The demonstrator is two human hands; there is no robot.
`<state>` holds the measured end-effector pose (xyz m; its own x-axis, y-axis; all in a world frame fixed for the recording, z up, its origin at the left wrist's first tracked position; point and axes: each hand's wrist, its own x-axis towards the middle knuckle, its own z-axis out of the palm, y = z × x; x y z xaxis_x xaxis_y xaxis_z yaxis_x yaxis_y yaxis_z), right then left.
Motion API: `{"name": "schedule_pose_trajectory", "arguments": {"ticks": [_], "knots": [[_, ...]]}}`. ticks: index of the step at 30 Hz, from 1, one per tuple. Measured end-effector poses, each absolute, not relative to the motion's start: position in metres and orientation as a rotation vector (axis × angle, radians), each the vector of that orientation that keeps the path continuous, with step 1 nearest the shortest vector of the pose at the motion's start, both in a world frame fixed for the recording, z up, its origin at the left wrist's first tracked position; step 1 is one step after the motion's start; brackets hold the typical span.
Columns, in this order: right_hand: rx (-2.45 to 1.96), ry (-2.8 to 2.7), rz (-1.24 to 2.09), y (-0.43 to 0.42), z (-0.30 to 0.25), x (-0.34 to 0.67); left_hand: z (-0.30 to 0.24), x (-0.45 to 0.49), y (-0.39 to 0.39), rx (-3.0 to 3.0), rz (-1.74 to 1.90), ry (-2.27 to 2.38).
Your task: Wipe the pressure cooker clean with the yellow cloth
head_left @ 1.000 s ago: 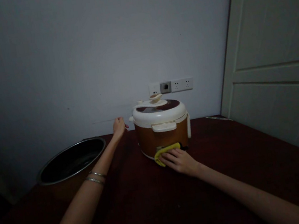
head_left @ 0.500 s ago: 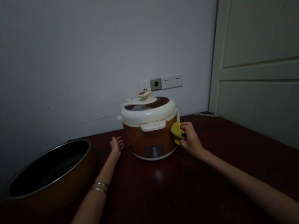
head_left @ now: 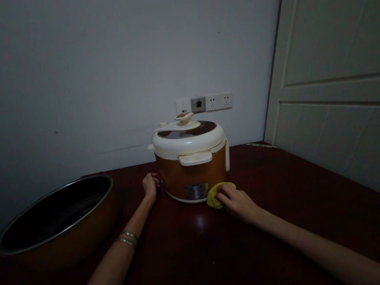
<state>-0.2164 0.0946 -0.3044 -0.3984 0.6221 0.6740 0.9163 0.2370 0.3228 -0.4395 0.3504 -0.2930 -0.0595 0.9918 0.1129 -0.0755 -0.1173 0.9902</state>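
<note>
An electric pressure cooker (head_left: 173, 172) with an orange-brown body and a white lid stands upright in the middle of the table. My right hand (head_left: 238, 202) is closed on a yellow cloth (head_left: 214, 197), which lies against the cooker's lower front right edge. On the other side, my left hand (head_left: 150, 185) is beside the cooker's left wall. Its fingers are bent loosely towards that wall and hold nothing that I can see; whether they touch it is unclear.
A big oval pot (head_left: 82, 238) with a dark inside stands on the left of the dark red table (head_left: 202, 257). Behind the cooker are wall sockets (head_left: 219, 102). A pale panelled door (head_left: 335, 50) rises at the right.
My right hand has moved the yellow cloth down and left, from the cooker's right side to its lower front edge. My left hand has shifted slightly, its fingers now closer to the cooker.
</note>
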Motion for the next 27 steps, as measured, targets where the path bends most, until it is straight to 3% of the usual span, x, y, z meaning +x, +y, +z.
{"name": "schedule_pose_trajectory", "arguments": {"ticks": [6, 18, 27], "knots": [[-1.316, -2.255, -1.162, 0.101, -0.292, -0.255, -0.29, -0.446, 0.342, 1.111, 1.359, 1.083], [-1.384, -2.289, -1.019, 0.154, -0.291, -0.348, -0.28, -0.474, 0.294, 0.859, 1.208, 0.942], [-1.328, -2.325, -0.837, 0.167, -0.251, -0.37, -0.27, -0.509, 0.23, 0.868, 1.034, 0.734]]}}
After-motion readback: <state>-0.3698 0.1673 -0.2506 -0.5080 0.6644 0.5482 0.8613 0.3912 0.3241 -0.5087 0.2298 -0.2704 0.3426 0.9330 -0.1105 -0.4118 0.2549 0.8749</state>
